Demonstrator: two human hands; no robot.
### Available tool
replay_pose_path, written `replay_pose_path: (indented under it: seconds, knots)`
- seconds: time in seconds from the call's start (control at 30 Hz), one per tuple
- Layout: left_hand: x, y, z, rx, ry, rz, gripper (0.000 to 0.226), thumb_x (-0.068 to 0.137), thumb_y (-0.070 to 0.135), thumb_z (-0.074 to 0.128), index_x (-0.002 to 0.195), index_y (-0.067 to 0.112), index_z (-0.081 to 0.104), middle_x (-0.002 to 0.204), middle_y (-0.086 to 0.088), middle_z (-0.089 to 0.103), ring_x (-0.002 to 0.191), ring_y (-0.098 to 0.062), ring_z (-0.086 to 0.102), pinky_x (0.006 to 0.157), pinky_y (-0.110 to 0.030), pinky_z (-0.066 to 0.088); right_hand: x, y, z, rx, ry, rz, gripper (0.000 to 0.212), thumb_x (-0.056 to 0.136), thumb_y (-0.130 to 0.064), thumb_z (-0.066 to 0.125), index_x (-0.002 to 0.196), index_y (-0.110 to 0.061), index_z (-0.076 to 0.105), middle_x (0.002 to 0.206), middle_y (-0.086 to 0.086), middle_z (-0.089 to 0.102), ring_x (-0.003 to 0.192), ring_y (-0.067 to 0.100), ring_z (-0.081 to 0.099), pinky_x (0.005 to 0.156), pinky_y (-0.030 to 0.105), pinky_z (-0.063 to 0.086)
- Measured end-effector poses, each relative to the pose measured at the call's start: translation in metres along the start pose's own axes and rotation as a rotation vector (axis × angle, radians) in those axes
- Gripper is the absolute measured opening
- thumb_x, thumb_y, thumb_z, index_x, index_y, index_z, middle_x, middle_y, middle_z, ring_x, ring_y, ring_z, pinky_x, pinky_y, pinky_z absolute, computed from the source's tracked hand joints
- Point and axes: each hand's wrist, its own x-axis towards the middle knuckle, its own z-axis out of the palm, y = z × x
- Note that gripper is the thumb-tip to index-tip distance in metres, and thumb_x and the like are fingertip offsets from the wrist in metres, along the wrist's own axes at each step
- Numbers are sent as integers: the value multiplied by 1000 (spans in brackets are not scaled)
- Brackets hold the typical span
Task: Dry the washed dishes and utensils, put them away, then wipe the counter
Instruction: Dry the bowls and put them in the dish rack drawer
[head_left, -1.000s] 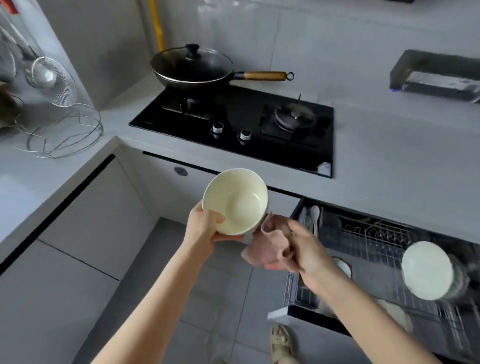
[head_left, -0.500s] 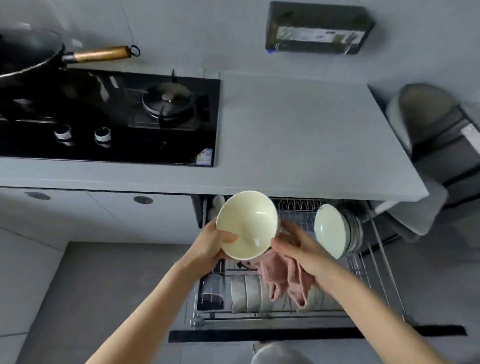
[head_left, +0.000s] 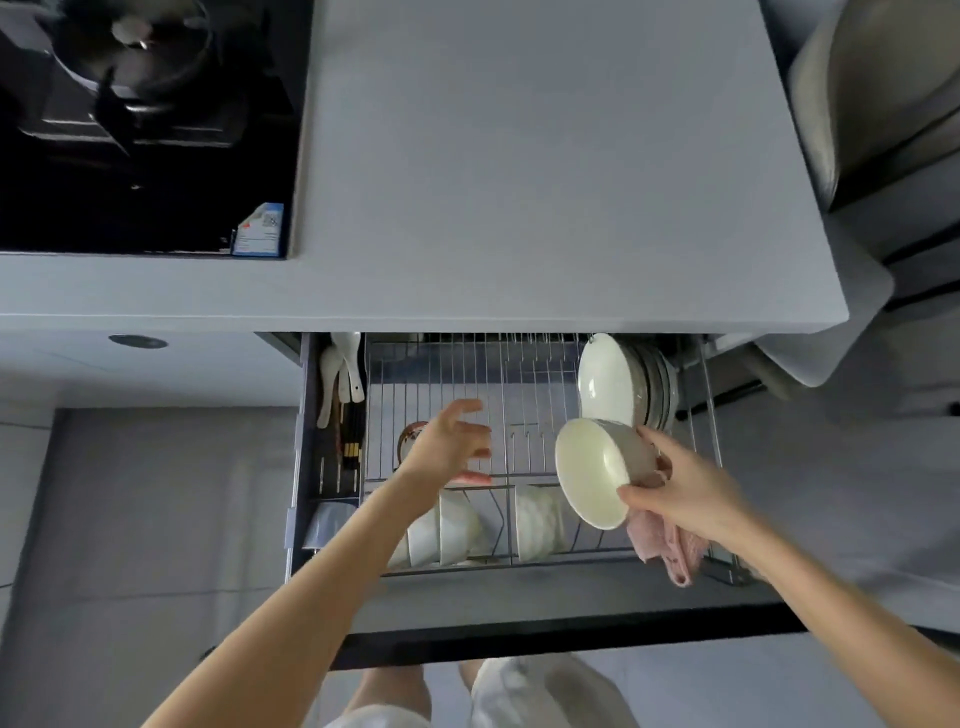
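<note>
Grips cream bowl (head_left: 592, 470) and pink cloth (head_left: 667, 551) in right hand (head_left: 685, 488), centre right of frame, over open drawer rack (head_left: 467, 374). Holds left hand (head_left: 449, 441) released, fingers spread, mid-frame over rack.

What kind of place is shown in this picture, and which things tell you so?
Most likely a home kitchen: a gas stove set into a grey counter, and under it a pulled-out drawer with a wire rack holding white plates and bowls.
</note>
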Motion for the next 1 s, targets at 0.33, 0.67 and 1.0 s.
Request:
replay_pose_path:
  seconds: [0.33,0.67,1.0]
  knots:
    - [20,-36,-48,27,270,-109,29,88,-6,51,112,9,59,109,-14,64,89,-26,68,63,-32,59,83,72,94,-441,-162,173,90,73,-51,65,147,-21,26,77,-9,59,49,7,49,42,19,31]
    - [20,-61,-66,-9,325,-189,25,91,-6,46,108,7,59,90,-11,65,77,-24,64,67,-36,59,111,75,142,-377,-156,203,68,71,-61,66,121,-19,47,90,-7,63,77,13,62,59,25,45]
    - [12,-57,-69,-29,350,-195,25,94,-5,42,108,8,58,92,-11,63,75,-22,64,59,-31,59,111,70,150,-340,-165,206,81,74,-64,67,133,-15,41,127,2,58,110,23,59,84,32,50]
